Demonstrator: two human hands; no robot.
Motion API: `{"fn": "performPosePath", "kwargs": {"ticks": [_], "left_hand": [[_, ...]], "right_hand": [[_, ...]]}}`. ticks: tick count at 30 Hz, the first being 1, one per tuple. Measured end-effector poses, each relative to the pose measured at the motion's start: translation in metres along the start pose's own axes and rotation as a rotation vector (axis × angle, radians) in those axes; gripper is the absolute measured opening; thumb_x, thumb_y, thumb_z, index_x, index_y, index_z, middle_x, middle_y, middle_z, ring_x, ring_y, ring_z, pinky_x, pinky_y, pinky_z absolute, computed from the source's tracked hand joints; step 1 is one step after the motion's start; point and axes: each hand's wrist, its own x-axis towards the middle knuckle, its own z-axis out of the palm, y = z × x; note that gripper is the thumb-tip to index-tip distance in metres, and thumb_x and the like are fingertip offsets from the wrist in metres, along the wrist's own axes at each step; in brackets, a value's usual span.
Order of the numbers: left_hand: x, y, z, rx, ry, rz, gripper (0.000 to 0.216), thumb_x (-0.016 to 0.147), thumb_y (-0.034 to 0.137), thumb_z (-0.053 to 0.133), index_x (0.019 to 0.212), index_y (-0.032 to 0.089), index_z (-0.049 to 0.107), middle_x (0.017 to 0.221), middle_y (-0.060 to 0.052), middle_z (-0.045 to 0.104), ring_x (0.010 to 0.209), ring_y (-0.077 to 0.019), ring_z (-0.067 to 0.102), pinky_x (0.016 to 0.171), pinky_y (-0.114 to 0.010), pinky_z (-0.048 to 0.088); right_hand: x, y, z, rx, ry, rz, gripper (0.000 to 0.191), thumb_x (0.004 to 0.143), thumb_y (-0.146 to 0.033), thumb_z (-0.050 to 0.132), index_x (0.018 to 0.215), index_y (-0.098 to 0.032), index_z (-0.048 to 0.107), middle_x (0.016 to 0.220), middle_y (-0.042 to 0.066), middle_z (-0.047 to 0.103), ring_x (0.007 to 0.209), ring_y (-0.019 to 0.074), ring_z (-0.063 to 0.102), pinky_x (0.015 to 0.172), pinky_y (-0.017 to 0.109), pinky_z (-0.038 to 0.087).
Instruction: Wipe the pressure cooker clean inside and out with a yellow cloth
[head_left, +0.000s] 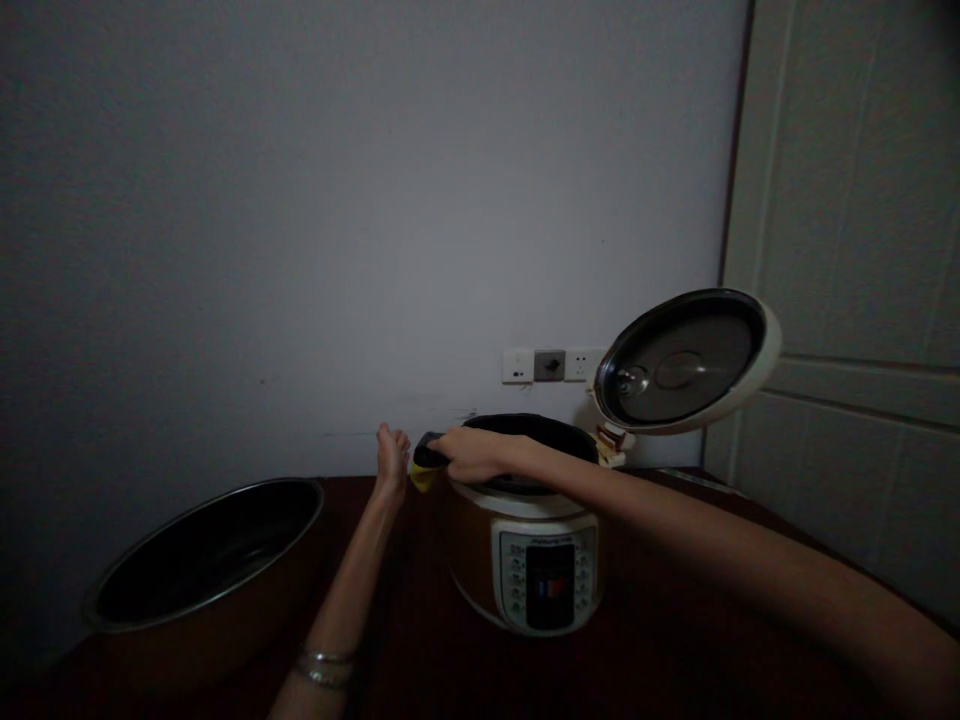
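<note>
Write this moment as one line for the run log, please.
right hand: holding cloth by cooker rim | left hand: near cloth | lid: open | pot: left of cooker

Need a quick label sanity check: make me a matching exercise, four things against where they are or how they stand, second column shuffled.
Things:
1. lid
2. pot
3. bracelets
4. right hand

Places or states:
A. around the left forearm
B. at the left part of the rim of the cooker
C. at the far left of the picture
D. tilted up, open

Pairs: 1-D, 2-C, 3-A, 4-B
</note>
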Motion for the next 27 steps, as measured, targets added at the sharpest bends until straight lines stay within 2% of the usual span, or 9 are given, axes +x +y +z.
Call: {"fn": "performPosePath", "kwargs": {"ticks": [4,9,12,15,18,20,22,25,27], "left_hand": [[-0.004,0.004,0.004,0.078,0.016,0.021,0.058,0.095,0.042,0.018,0.137,0.008,0.037,0.145,-0.02,0.038,0.131,-0.0203,0.041,0.108,-0.033,0.03],[-0.008,0.009,0.008,0.161,0.012,0.099,0.049,0.093,0.035,0.025,0.128,0.01,0.048,0.14,-0.017,0.046,0.128,-0.0199,0.045,0.108,-0.035,0.031],[-0.015,0.013,0.008,0.214,-0.018,0.176,0.042,0.087,0.034,0.041,0.118,0.01,0.057,0.135,-0.015,0.052,0.126,-0.0229,0.047,0.106,-0.037,0.035],[-0.022,0.017,0.007,0.373,-0.078,0.366,0.038,0.08,0.032,0.048,0.107,0.01,0.064,0.126,-0.015,0.06,0.121,-0.0247,0.051,0.103,-0.036,0.037],[-0.022,0.02,0.003,0.559,-0.11,0.5,0.036,0.075,0.031,0.048,0.098,0.011,0.068,0.112,-0.015,0.067,0.112,-0.0262,0.058,0.101,-0.037,0.039],[-0.019,0.018,0.0,0.631,-0.099,0.523,0.036,0.073,0.031,0.047,0.096,0.011,0.067,0.11,-0.016,0.067,0.109,-0.0269,0.059,0.099,-0.038,0.04],[-0.015,0.014,0.0,0.673,-0.087,0.518,0.033,0.073,0.032,0.045,0.091,0.013,0.066,0.107,-0.016,0.067,0.107,-0.0268,0.059,0.096,-0.037,0.041],[-0.012,0.004,0.002,0.725,-0.127,0.457,0.025,0.075,0.035,0.041,0.074,0.018,0.06,0.087,-0.011,0.068,0.091,-0.0249,0.061,0.087,-0.036,0.045],[-0.013,-0.003,0.004,0.75,-0.174,0.421,0.027,0.077,0.037,0.036,0.064,0.02,0.053,0.071,-0.007,0.063,0.079,-0.0233,0.059,0.079,-0.036,0.047]], "right_hand": [[-0.043,-0.027,0.005,-0.156,0.039,-0.066,0.028,0.074,-0.013,0.05,0.097,-0.009,0.065,0.091,0.017,0.07,0.078,0.0258,0.067,0.065,0.033,0.051],[-0.092,-0.041,0.009,-0.196,0.145,-0.131,0.024,0.069,-0.009,0.053,0.091,-0.007,0.063,0.092,0.017,0.068,0.091,0.028,0.064,0.084,0.04,0.05],[-0.131,-0.044,0.012,-0.092,0.219,-0.117,0.028,0.067,-0.007,0.054,0.094,-0.008,0.062,0.092,0.015,0.068,0.094,0.0257,0.064,0.1,0.044,0.041],[-0.179,-0.039,0.029,0.239,0.455,-0.022,0.032,0.073,-0.011,0.053,0.103,-0.014,0.062,0.098,0.01,0.069,0.093,0.0225,0.065,0.094,0.041,0.046],[-0.223,-0.017,0.062,0.635,0.804,0.273,0.015,0.08,-0.029,0.055,0.087,-0.02,0.064,0.084,0.005,0.071,0.072,0.02,0.067,0.068,0.032,0.056],[-0.242,0.009,0.085,0.75,1.049,0.565,0.021,0.073,-0.038,0.063,0.082,-0.019,0.063,0.078,0.005,0.071,0.069,0.0223,0.067,0.063,0.033,0.056],[-0.252,0.042,0.104,0.772,1.201,0.79,0.027,0.069,-0.039,0.065,0.084,-0.017,0.062,0.082,0.008,0.071,0.074,0.0242,0.067,0.069,0.037,0.056],[-0.25,0.092,0.119,0.752,1.38,0.923,0.034,0.064,-0.033,0.065,0.093,-0.017,0.06,0.093,0.009,0.07,0.088,0.0264,0.065,0.085,0.043,0.05],[-0.238,0.122,0.123,0.904,1.484,0.969,0.031,0.059,-0.024,0.065,0.089,-0.019,0.059,0.097,0.008,0.069,0.101,0.0268,0.061,0.094,0.043,0.045]]}}
